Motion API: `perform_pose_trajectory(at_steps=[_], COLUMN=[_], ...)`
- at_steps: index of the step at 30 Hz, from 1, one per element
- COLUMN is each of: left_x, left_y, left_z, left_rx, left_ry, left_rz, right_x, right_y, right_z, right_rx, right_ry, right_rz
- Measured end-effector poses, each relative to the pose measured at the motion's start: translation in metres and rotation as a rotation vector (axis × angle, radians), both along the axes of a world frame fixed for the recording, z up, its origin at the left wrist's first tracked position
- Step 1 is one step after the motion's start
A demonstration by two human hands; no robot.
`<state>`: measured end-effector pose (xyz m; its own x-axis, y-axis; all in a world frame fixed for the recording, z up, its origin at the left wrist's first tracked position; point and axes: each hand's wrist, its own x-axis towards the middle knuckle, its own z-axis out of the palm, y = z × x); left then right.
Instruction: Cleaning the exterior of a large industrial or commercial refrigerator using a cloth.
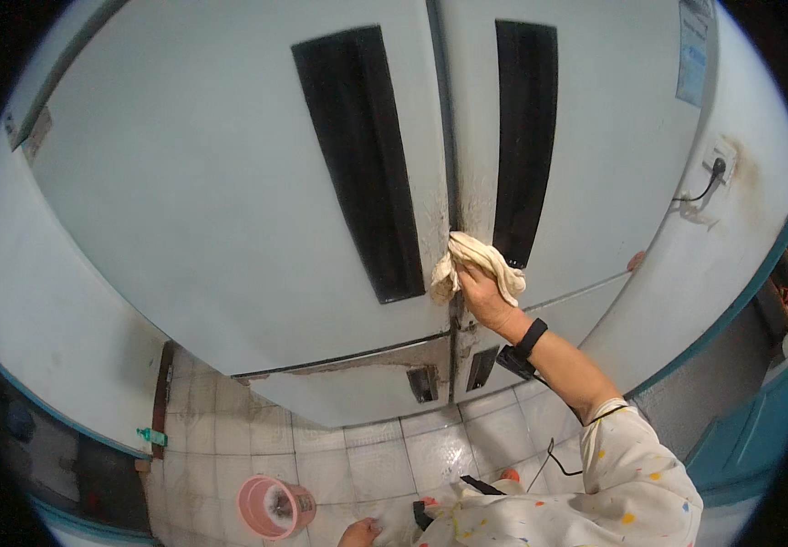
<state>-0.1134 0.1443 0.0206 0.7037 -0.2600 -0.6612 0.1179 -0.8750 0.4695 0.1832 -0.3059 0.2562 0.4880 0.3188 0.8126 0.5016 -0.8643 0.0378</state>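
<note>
My right hand (481, 290) grips a cream cloth (486, 256) and presses it on the gap between the two upper doors of a pale refrigerator. Just left of the cloth is the lower end of the left door's long black handle panel (370, 171). The right door's black handle panel (525, 137) ends right beside it. Dark grime marks the door edges (474, 205) above the cloth. My left hand (361, 532) hangs low at the bottom edge of the view, partly cut off, its fingers curled; whether it holds anything is hidden.
A pink bucket (273, 507) with sudsy water stands on the tiled floor (366, 465). Below the upper doors, the lower left door (346, 393) has a stained top edge. A plugged-in socket (719, 161) is on the right wall. A green bottle (152, 436) lies at left.
</note>
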Motion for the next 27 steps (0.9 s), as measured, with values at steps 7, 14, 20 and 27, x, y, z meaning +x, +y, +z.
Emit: perform_pose_trajectory(at_steps=[7, 14, 20, 27], left_x=[0.079, 0.111, 0.111, 0.081], left_y=[-0.04, -0.133, -0.194, -0.193], left_z=[0.014, -0.128, -0.27, -0.441], left_rx=[0.015, -0.376, -0.502, -0.467], left_ry=[-0.128, -0.203, 0.039, -0.092], left_rz=[-0.07, 0.02, 0.064, 0.125], right_x=[-0.009, -0.005, 0.025, 0.03], right_y=[-0.017, -0.048, -0.065, -0.045], right_z=[-0.131, -0.216, -0.25, -0.227], right_rx=[-0.055, -0.238, -0.378, -0.349], right_ry=[0.327, 0.365, 0.157, -0.396], right_rz=[0.126, 0.158, 0.187, 0.13])
